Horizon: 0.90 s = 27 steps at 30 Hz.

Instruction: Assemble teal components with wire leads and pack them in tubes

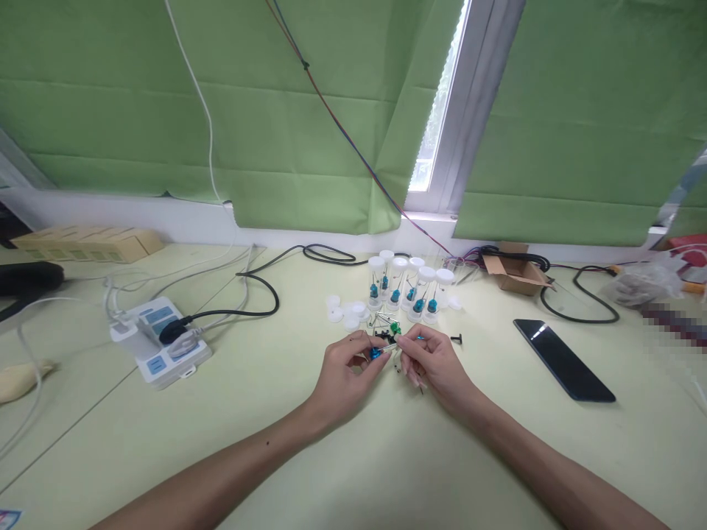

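My left hand (pixel 345 372) is closed, its thumb and fingers pinching a small blue piece (pixel 375 353). A thin metal rod (pixel 389 346) runs from that piece toward my right hand (pixel 439 361), whose thumb and index finger are pinched at the rod's far end. Another bit of blue shows by the right fingers, mostly hidden. Just beyond both hands lie a green piece (pixel 395 327), several small black parts (pixel 382 335) and thin metal pins. Farther back stand several clear tubes (pixel 395 287) with white caps, each with a blue piece and thin rod inside.
Loose white caps (pixel 351 321) lie left of the tubes. A black T-shaped part (pixel 456 338) and a phone (pixel 563 361) are on the right. A power strip (pixel 166 346) with cables sits left; an open cardboard box (pixel 516 272) stands at the back.
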### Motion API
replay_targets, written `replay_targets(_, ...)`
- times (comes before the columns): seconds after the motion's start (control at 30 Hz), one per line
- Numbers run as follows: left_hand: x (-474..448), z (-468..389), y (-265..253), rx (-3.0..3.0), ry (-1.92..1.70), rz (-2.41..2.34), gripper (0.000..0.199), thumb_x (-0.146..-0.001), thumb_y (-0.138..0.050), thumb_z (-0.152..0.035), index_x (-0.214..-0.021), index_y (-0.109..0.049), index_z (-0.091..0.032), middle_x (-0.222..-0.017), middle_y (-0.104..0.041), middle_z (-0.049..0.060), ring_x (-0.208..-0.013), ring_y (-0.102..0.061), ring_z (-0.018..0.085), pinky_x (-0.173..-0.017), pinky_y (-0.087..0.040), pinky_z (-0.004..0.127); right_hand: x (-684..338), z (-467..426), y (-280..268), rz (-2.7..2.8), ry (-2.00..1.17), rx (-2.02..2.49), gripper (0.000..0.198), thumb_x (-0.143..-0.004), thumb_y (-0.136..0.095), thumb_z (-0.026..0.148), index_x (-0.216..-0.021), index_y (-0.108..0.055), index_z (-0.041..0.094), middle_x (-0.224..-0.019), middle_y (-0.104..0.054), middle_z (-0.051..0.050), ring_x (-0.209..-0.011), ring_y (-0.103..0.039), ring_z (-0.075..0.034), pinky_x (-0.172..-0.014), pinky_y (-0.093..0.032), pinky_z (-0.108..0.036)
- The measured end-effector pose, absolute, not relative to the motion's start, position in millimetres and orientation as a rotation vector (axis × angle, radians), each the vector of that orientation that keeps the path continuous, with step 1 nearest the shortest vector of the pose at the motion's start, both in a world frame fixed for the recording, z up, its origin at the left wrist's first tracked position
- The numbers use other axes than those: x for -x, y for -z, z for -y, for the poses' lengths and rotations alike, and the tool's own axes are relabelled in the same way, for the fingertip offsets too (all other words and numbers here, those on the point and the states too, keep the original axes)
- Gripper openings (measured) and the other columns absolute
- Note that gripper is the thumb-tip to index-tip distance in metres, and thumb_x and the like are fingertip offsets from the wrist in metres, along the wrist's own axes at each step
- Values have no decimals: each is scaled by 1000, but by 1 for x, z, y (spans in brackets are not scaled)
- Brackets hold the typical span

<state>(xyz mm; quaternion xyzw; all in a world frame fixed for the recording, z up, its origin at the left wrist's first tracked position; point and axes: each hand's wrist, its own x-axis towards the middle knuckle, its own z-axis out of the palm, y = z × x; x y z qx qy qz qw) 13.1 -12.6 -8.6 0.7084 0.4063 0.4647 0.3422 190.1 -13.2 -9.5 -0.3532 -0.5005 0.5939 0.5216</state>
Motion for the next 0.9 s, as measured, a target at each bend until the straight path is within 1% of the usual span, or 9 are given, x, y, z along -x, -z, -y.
replay_targets(0.07, -13, 13, 7, -1809, -1194, -1060, 17, -84, -65, -32, -92, -72, -18, -82, -63, 5, -65, -56, 12, -53, -48, 21, -190, 14, 10, 1196, -1427, 850, 30, -83, -70, 42, -72, -55, 18, -51, -63, 2, -34, -48, -7, -32, -35, -16)
replay_targets(0.17, -14, 13, 4, -1714, -1166, -1058, 18, -83, -66, -33, -91, -71, -17, -81, -62, 4, -57, -53, 10, -50, -45, 22, -189, 14, 9, 1181, -1440, 848, 27, -83, -70, 43, -80, -57, 19, -53, -64, 2, -37, -50, -8, -35, -37, -17)
replay_targets(0.33, -15, 13, -4, -1541, -1120, -1026, 21, -81, -68, -35, -88, -67, -15, -66, -56, -1, -45, -47, 8, -45, -40, 22, -189, 13, 8, 1178, -1442, 826, 27, -82, -71, 42, -90, -60, 19, -59, -66, 1, -43, -53, -9, -40, -39, -18)
replay_targets(0.5, -14, 13, -7, -1490, -1100, -983, 21, -81, -68, -36, -85, -64, -15, -57, -54, -3, -44, -48, 9, -45, -40, 22, -191, 14, 8, 1201, -1427, 757, 24, -84, -70, 39, -98, -65, 20, -66, -65, 0, -50, -54, -10, -47, -41, -21)
replay_targets(0.6, -14, 12, -9, -1456, -1099, -951, 20, -81, -68, -35, -84, -64, -16, -58, -56, -3, -45, -50, 9, -46, -41, 23, -192, 14, 8, 1186, -1465, 702, 24, -85, -69, 37, -103, -68, 21, -71, -65, -1, -55, -55, -10, -50, -41, -22)
replay_targets(0.7, -13, 11, -9, -1420, -1084, -923, 20, -81, -69, -35, -85, -64, -16, -58, -56, -2, -46, -50, 10, -46, -43, 24, -191, 13, 10, 1147, -1525, 672, 22, -84, -71, 35, -101, -71, 21, -75, -65, -1, -58, -54, -10, -52, -41, -22)
replay_targets(0.9, -12, 10, -7, -1399, -1069, -896, 21, -81, -69, -35, -86, -64, -15, -59, -55, -2, -47, -51, 10, -46, -43, 24, -191, 11, 13, 1100, -1593, 622, 18, -84, -72, 33, -97, -73, 21, -75, -64, -1, -59, -53, -9, -54, -40, -22)
